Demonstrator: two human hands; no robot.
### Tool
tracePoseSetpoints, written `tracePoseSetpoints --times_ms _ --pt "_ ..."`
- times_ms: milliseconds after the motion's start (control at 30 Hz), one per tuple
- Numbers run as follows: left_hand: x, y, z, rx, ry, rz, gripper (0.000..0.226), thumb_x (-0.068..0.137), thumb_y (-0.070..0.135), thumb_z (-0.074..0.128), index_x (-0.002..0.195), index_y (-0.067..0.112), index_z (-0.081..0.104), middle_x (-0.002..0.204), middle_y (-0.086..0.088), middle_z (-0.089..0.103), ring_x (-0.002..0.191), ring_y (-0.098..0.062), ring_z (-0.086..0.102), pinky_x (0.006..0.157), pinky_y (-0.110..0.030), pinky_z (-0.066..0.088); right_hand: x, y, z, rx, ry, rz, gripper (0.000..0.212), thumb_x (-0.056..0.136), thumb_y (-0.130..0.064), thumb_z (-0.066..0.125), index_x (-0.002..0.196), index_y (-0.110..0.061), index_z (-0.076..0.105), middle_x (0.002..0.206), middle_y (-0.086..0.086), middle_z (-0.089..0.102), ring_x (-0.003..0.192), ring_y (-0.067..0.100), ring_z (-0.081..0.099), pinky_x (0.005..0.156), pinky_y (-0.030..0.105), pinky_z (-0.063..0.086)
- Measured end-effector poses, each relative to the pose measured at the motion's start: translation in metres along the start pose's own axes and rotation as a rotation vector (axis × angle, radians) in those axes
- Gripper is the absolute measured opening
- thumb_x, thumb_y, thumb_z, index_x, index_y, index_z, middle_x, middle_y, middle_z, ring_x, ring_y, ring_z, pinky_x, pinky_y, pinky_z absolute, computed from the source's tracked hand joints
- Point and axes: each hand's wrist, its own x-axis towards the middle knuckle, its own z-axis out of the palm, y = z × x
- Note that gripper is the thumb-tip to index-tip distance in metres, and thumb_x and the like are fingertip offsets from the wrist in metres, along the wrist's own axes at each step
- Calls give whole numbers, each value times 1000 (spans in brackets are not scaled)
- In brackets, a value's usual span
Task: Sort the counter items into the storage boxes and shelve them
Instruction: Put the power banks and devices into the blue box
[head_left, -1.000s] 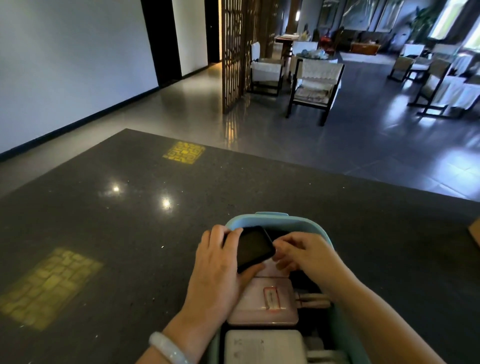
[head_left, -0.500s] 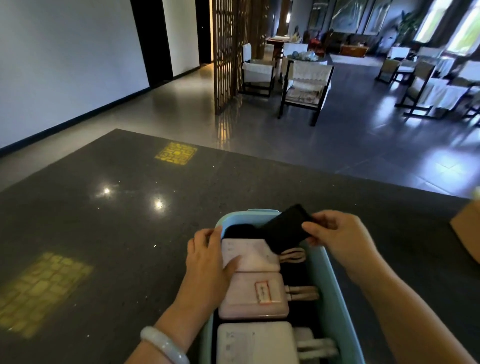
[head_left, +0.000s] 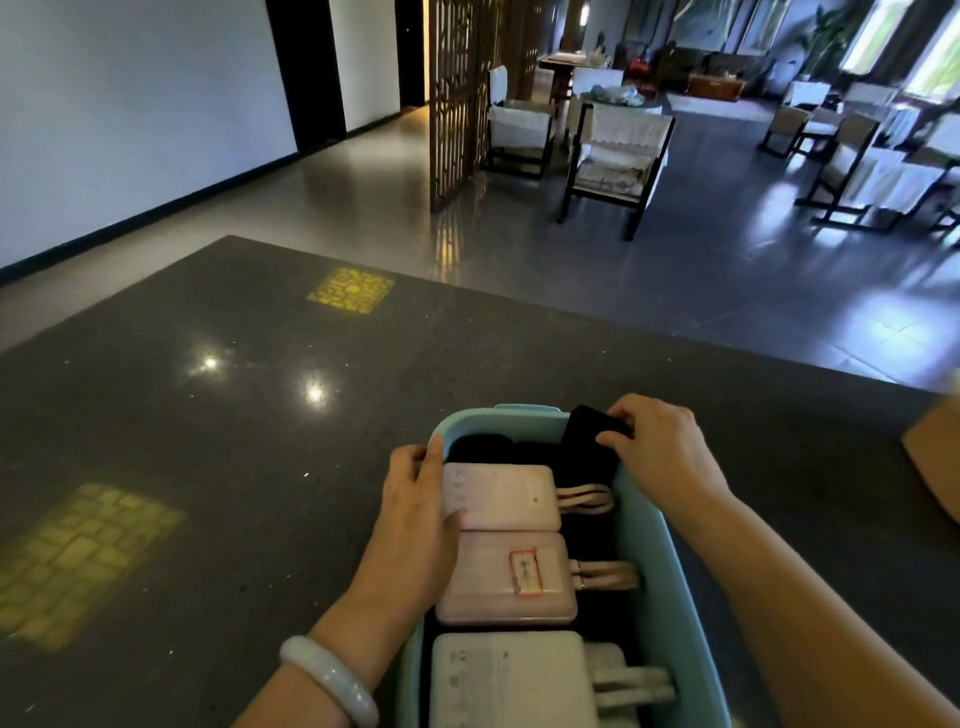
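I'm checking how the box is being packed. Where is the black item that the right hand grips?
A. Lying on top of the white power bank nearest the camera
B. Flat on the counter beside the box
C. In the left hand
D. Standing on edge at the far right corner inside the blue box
D: the right hand pinches the black item, which stands on edge against the far right inner wall of the blue box.

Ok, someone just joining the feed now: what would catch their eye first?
The light blue storage box at the near edge of the dark counter, with pale power banks lined up inside, cables to their right. Then the hands: the right hand grips a black device standing on edge at the box's far right corner, while the left hand rests on the box's left rim against the farthest power bank.
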Motion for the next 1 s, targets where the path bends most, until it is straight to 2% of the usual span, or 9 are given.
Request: tracePoseSetpoints --times_ms 200,333,433,633,833,1000 --pt "0 -3 2 7 25 34 79 94 26 57 154 24 6 137 9 18 124 -8 36 103 -20 33 1 10 15 -153 26 -44 30 80 -30 75 107 -19 69 102 -5 39 98 10 34 78 26 37" --pt "1 -4 4 11 34 11 80 94 24 59 154 25 7 136 10 19 125 -6 35 101 -17 30 -2 15 21 -209 -29 -49 31 78 -35 75 106 -24 70 111 -4 44 103 13 36 90 30 42" --pt "2 -4 5 12 32 -4 82 93 24 60 154 26 6 136 12 18 126 -5 33 104 -19 30 0 16 24 -241 -83 -43 33 80 -37 73 111 -26 69 118 -2 50 109 16 40 94 32 41" --pt "2 -4 4 14 36 -15 82 92 23 61 154 27 7 136 12 17 128 -6 33 105 -20 30 2 18 26 -201 -128 -5 35 82 -35 71 116 -27 66 116 0 54 112 18 42 91 32 41" --pt "1 -4 4 16 43 -10 83 92 24 61 154 28 6 134 12 19 124 -4 33 106 -22 31 2 20 30 -153 -102 12 34 80 -33 74 113 -25 68 110 0 56 106 15 44 81 24 35" --pt "1 -5 4 13 41 -8 82 92 23 61 154 27 7 134 12 19 124 -5 35 104 -20 32 2 20 31 -158 -109 15 35 81 -34 73 114 -27 67 112 0 57 109 16 46 83 25 37"
